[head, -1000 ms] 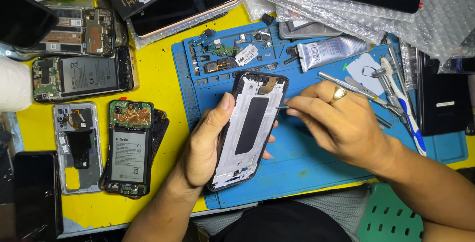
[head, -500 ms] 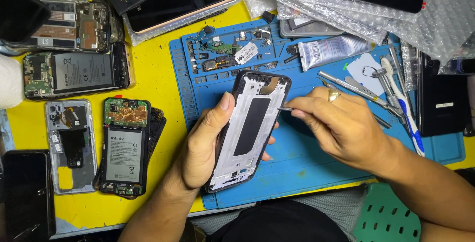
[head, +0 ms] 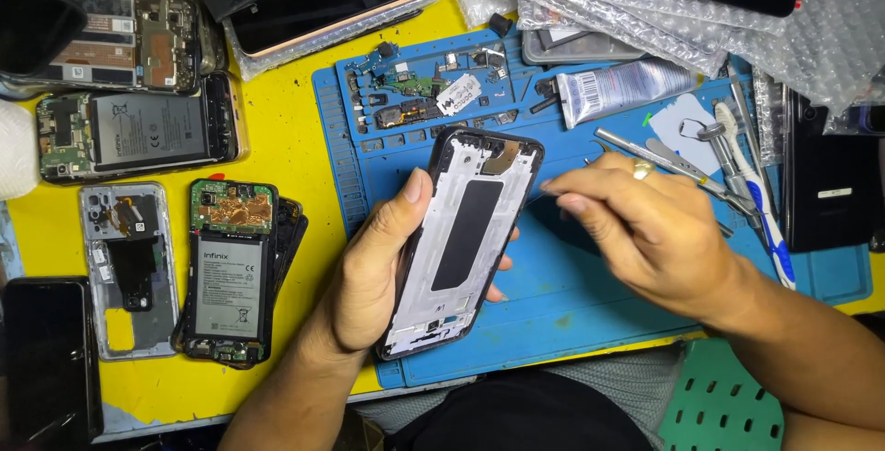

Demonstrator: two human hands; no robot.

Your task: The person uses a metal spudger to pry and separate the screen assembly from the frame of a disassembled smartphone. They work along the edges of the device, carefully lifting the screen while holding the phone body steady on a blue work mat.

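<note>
- Yellow tabletop (head: pixel 295 151) carries a blue repair mat (head: pixel 590 313), cluttered with opened phones and parts.
- Over the mat's middle, the left hand (head: pixel 373 276) is wrapped around a phone frame (head: pixel 466 239), thumb along its left edge, fingers behind.
- Just right of the frame's top, the right hand (head: pixel 645 230) has its fingertips pressed together; whatever they pinch is too small to make out.
- Right of the frame, near the mat's far edge, lies a glue tube (head: pixel 622 89).
</note>
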